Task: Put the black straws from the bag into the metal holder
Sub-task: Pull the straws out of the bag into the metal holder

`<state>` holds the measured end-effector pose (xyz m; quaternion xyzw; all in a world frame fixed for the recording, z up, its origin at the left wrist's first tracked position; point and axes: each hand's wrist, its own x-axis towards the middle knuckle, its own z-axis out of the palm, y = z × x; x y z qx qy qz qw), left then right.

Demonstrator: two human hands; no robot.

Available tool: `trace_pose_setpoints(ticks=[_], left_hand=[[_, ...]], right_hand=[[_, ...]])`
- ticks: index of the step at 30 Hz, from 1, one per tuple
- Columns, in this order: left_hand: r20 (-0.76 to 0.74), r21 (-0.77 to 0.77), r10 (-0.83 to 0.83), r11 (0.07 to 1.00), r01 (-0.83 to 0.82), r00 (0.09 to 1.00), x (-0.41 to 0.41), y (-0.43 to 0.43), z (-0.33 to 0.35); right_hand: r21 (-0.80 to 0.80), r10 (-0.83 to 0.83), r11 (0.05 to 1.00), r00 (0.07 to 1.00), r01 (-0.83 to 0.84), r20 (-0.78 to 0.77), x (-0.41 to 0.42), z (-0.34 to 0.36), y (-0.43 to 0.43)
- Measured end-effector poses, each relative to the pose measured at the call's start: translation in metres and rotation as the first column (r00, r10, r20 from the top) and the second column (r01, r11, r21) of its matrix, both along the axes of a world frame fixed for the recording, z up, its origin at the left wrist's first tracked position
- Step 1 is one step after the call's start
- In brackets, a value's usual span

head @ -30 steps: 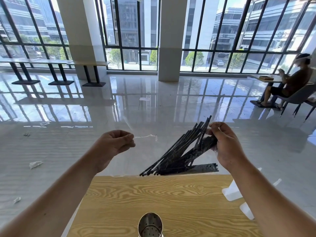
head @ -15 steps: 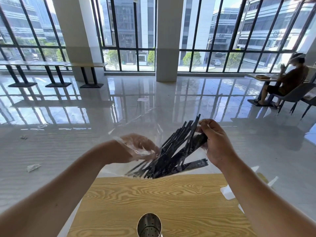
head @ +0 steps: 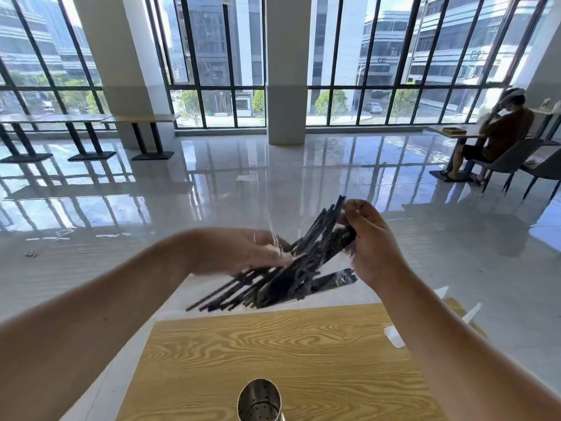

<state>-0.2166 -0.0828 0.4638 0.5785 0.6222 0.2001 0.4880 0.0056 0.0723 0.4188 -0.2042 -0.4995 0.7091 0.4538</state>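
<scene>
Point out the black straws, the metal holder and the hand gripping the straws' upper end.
black straws (head: 282,278): head view, middle of the fanned bundle.
metal holder (head: 259,401): head view, perforated inner wall below the rim.
right hand (head: 372,238): head view, back of the hand.

Left hand (head: 243,253) (blurred) perhaps open; right hand (head: 370,238) clenched.
</scene>
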Motion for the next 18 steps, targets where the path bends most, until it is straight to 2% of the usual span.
trace_pose_setpoints(ticks=[1, 2, 4, 8, 14, 16, 18], left_hand=[[-0.079, -0.012, -0.010, 1.000, 0.009, 0.997, 0.008, -0.001, -0.003], [-0.060, -0.033, 0.002, 0.999, -0.004, 0.998, 0.017, -0.001, -0.009], [0.051, -0.045, 0.083, 0.996, -0.081, 0.995, 0.034, -0.001, -0.024], [0.244, 0.066, 0.205, 0.972, -0.227, 0.948, 0.051, 0.002, -0.048], [0.472, 0.106, 0.319, 0.905, -0.412, 0.822, 0.067, 0.014, -0.059], [0.472, 0.136, 0.331, 0.888, -0.438, 0.817, 0.071, 0.017, -0.060], [0.408, 0.198, 0.307, 0.890, -0.411, 0.860, 0.069, 0.020, -0.064]], right_hand=[[0.005, 0.013, 1.000, 1.000, -0.013, -0.001, -0.001, 0.001, -0.001], [0.012, 0.029, 1.000, 1.000, -0.029, -0.003, -0.002, 0.001, -0.003], [0.025, 0.048, 0.999, 0.999, -0.048, -0.007, -0.004, 0.001, -0.006], [-0.001, 0.042, 0.999, 0.999, -0.042, -0.009, -0.011, -0.001, -0.009], [-0.039, 0.007, 0.999, 1.000, -0.007, -0.017, -0.023, -0.002, -0.012], [-0.033, -0.013, 0.999, 1.000, 0.012, -0.020, -0.027, -0.001, -0.014], [-0.038, -0.033, 0.999, 0.999, 0.032, -0.031, -0.031, 0.000, -0.015]])
